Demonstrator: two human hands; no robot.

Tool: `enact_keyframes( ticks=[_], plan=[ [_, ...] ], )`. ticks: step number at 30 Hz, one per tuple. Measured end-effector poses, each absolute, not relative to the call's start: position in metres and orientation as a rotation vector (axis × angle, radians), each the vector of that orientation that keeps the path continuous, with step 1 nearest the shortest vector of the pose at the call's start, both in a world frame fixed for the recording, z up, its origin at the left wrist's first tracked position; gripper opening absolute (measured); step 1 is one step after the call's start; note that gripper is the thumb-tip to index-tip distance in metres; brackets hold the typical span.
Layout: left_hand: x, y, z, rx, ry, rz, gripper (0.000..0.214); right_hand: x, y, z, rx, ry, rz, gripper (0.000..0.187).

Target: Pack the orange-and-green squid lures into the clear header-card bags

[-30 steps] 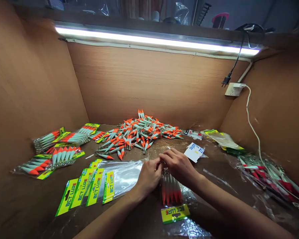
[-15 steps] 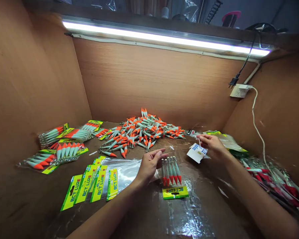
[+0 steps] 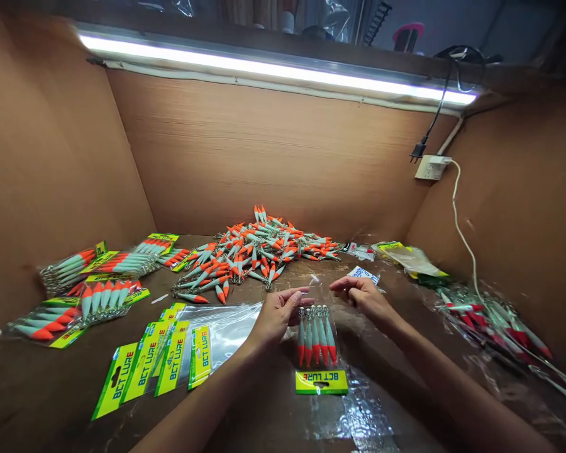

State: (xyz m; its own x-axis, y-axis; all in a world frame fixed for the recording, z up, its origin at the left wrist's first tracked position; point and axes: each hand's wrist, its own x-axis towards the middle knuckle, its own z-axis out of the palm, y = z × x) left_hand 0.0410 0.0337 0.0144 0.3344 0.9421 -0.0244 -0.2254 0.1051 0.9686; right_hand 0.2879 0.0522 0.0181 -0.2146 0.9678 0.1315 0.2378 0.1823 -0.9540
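A clear plastic bag with a yellow-green BCT LURE header lies in front of me. It holds several squid lures, pale with orange-red ends pointing toward me. My left hand is at the far left of this bag, thumb pressed to the fingers on its clear edge. Beyond the bag's far end, my right hand is closed, index finger reaching left; whatever it pinches is too small or clear to see. Behind that hand lies a white card with blue print.
A heap of loose lures sits against the back wall. Flat header bags fan out at left, filled packs beyond them. More bagged lures lie at right, under a white cable.
My right hand has left the white card and moved left, close to the bag's far end. The left hand stays at the bag. The view has shifted slightly right.
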Motion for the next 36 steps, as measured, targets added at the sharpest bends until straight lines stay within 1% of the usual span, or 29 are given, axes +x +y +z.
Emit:
enact_keyframes(
  ticks=[2, 4, 5, 7, 9, 10, 11, 12, 13, 14, 15, 17, 19, 24, 28, 33, 36],
  plan=[
    [0.039, 0.036, 0.014, 1.115, 0.839, 1.036, 0.055, 0.312, 0.057, 0.029, -1.207, -1.61, 1.135, 0.019],
    [0.037, 0.038, 0.012, 1.113, 0.857, 1.04, 0.055, 0.346, 0.061, 0.049, -1.223, -1.645, 1.12, 0.015],
    [0.037, 0.039, 0.011, 1.115, 0.861, 1.038, 0.055, 0.362, 0.062, 0.061, -1.261, -1.703, 0.958, 0.017],
    [0.038, 0.039, 0.011, 1.12, 0.861, 1.026, 0.055, 0.384, 0.061, 0.081, -1.384, -1.69, 0.473, 0.02],
    [0.039, 0.039, 0.01, 1.124, 0.85, 1.012, 0.054, 0.389, 0.055, 0.091, -1.399, -1.606, 0.091, 0.03],
    [0.039, 0.038, 0.011, 1.127, 0.846, 1.007, 0.054, 0.385, 0.051, 0.091, -1.379, -1.585, -0.02, 0.035],
    [0.039, 0.038, 0.011, 1.131, 0.844, 1.003, 0.053, 0.376, 0.045, 0.087, -1.357, -1.603, -0.043, 0.036],
    [0.04, 0.037, 0.011, 1.136, 0.84, 1.0, 0.053, 0.365, 0.04, 0.08, -1.34, -1.646, -0.002, 0.035],
    [0.04, 0.037, 0.011, 1.14, 0.837, 0.999, 0.054, 0.351, 0.035, 0.071, -1.329, -1.72, 0.154, 0.034],
    [0.04, 0.036, 0.011, 1.144, 0.831, 1.0, 0.055, 0.336, 0.03, 0.06, -1.315, -1.776, 0.405, 0.033],
    [0.041, 0.036, 0.011, 1.149, 0.822, 1.001, 0.056, 0.321, 0.027, 0.05, -1.291, -1.814, 0.661, 0.035],
    [0.042, 0.035, 0.012, 1.161, 0.795, 0.998, 0.058, 0.294, 0.023, 0.032, -1.225, -1.797, 1.019, 0.044],
    [0.043, 0.034, 0.012, 1.171, 0.773, 0.981, 0.06, 0.275, 0.023, 0.019, -1.168, -1.76, 1.197, 0.047],
    [0.041, 0.036, 0.01, 1.189, 0.821, 0.913, 0.061, 0.265, 0.025, 0.004, -1.099, -1.611, 1.309, 0.034],
    [0.037, 0.04, 0.003, 1.341, 0.887, 0.802, 0.051, 0.271, 0.025, -0.003, -1.081, -1.531, 1.362, 0.03],
    [0.037, 0.046, -0.007, 1.296, 0.895, 0.813, 0.043, 0.271, 0.026, -0.002, -1.093, -1.584, 1.27, 0.03],
    [0.036, 0.049, -0.01, 1.248, 0.892, 0.81, 0.041, 0.27, 0.026, -0.001, -1.089, -1.638, 1.135, 0.028]
  ],
)
